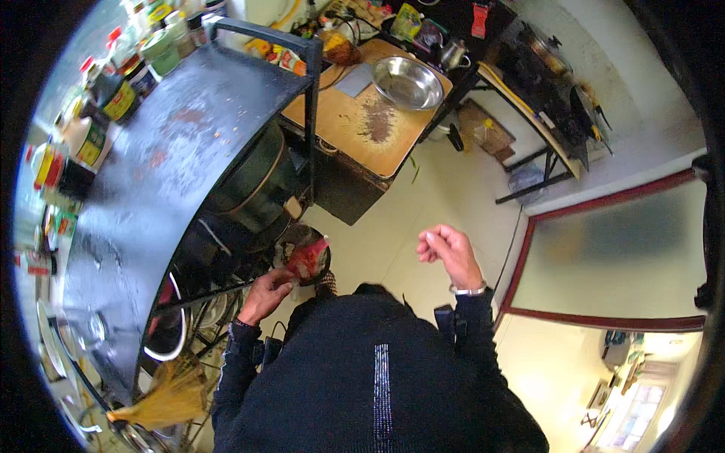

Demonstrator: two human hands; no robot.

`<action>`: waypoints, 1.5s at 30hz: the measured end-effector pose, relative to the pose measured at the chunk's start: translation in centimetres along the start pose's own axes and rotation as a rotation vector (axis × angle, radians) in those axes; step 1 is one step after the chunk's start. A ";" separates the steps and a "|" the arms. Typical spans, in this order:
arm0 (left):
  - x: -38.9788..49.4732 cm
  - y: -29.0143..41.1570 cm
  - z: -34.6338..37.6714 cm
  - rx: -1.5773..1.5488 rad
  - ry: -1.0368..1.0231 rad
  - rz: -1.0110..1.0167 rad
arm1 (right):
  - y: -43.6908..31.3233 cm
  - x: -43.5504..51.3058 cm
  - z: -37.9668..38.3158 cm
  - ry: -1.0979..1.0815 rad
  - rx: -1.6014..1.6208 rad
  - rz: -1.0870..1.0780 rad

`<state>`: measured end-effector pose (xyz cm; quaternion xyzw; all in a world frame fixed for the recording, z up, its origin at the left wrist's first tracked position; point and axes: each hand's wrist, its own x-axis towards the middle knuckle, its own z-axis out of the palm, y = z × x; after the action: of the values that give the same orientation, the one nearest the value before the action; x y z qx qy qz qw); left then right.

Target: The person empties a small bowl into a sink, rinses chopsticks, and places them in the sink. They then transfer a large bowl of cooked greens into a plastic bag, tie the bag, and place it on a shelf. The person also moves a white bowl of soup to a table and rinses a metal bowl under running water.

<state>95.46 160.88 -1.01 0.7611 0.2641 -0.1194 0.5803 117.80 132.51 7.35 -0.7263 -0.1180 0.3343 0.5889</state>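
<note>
My left hand [266, 297], at lower left of centre, pinches the near end of a red, see-through plastic bag or packet [308, 256]. The packet reaches over a dark round pan or bin top [286, 240] low beside the shelf; its contents are unclear. My right hand [449, 252] is raised over the pale floor to the right, with its fingers curled in and nothing visible in them. A bangle circles the right wrist. Further forward, a stainless steel basin [408, 83] stands on a worn wooden board [345, 122], beside a flat grey sheet [354, 80].
On the left, a long metal shelf [187, 130] carries bottles and jars along its far edge. A large dark pot [249, 181] sits under it. A straw broom [170, 396] leans at lower left. At right are a knife rack [544, 116] and a red-framed frosted panel [612, 249].
</note>
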 end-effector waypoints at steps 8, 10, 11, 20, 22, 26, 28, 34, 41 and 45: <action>5.6 4.2 -0.4 -0.114 -0.005 -0.009 | 0.6 12.6 -5.0 -0.034 0.316 0.147; 6.4 4.6 -0.1 -0.060 0.058 -0.079 | 1.6 17.2 -6.5 0.019 0.344 0.196; 6.7 4.9 0.2 -0.039 0.095 -0.084 | 2.1 19.7 -7.3 0.033 0.387 0.217; 10.1 9.2 7.2 -0.245 0.332 -0.413 | 7.0 39.3 -15.4 0.221 0.617 0.493; 10.9 10.4 8.3 -0.290 0.363 -0.410 | 7.9 42.3 -16.5 0.254 0.608 0.541; 12.0 12.6 10.0 -0.311 0.439 -0.452 | 9.8 46.5 -17.9 0.155 0.597 0.571; 12.0 13.5 10.7 -0.281 0.471 -0.490 | 10.8 47.7 -17.9 0.137 0.583 0.518; 10.5 13.8 13.6 -0.316 0.544 -0.557 | 11.7 47.8 -18.1 0.283 0.515 0.409; 4.7 9.6 17.6 -0.346 0.629 -0.453 | 9.7 36.4 -16.4 0.087 0.260 0.291; -0.8 5.2 20.3 -0.441 0.714 -0.284 | 10.1 28.1 -11.7 -0.076 0.120 0.339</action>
<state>100.08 140.51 -2.40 0.5689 0.5691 0.1317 0.5788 143.85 136.50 -10.82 -0.6863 0.0041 0.4622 0.5615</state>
